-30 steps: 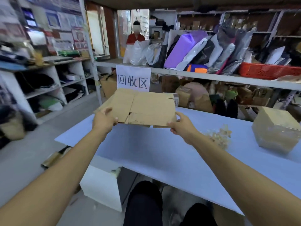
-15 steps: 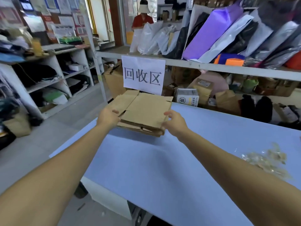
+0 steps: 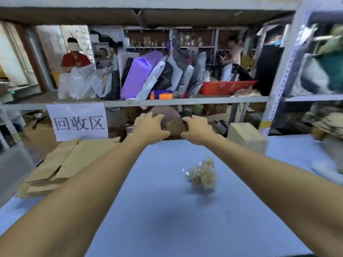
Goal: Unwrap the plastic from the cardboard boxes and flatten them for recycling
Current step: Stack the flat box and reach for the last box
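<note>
Blue table, one flattened cardboard stack, one box, left hand and right hand seemingly empty, fingers spread

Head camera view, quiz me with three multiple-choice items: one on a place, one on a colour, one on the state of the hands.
1. The flattened cardboard lies where on the blue table?
A. its left edge
B. its right edge
C. its middle

2. The basket on the shelf is:
A. green
B. red
C. white

3. The left hand and right hand are:
A. closed in a grip on cardboard
B. fists
C. open, empty

Answers: 1 A, the stack sits below the paper sign. 2 B, plainly red. 3 C, fingers spread, nothing held.
</note>
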